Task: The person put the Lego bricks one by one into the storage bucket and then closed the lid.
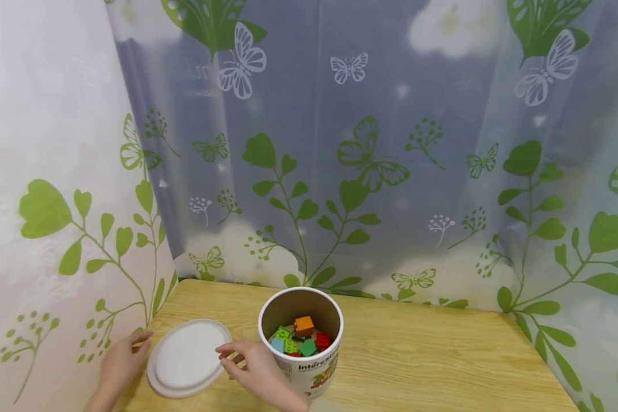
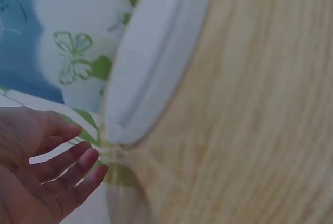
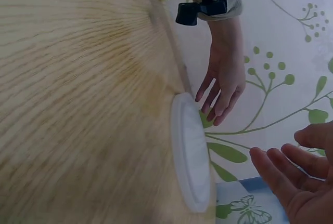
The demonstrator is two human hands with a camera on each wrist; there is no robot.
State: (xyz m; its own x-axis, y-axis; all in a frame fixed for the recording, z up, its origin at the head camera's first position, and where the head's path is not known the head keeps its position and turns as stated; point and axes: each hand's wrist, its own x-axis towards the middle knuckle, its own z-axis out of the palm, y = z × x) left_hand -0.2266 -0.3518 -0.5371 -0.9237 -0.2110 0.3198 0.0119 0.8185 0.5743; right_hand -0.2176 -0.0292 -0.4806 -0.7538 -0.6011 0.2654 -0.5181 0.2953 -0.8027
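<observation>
A round white lid (image 1: pixel 189 356) lies flat on the wooden table, to the left of a white bucket (image 1: pixel 309 375). Inside the bucket are several toy bricks (image 1: pixel 304 326) in orange, red, green and light blue. My left hand (image 1: pixel 123 361) is at the lid's left side with fingers loosely bent and nothing in them; the left wrist view shows a gap between its fingertips (image 2: pixel 99 171) and the lid. Above the lid's right edge hovers my right hand (image 1: pixel 254 369), fingers relaxed, in front of the bucket's left wall. In the right wrist view that hand (image 3: pixel 302 174) holds nothing.
The wooden table (image 1: pixel 443 355) stretches away to the right of the bucket. A patterned curtain (image 1: pixel 309 171) with leaves and butterflies hangs behind it, and another patterned sheet (image 1: pixel 56 274) closes the left side. A dark device (image 3: pixel 203 8) is strapped to the left wrist.
</observation>
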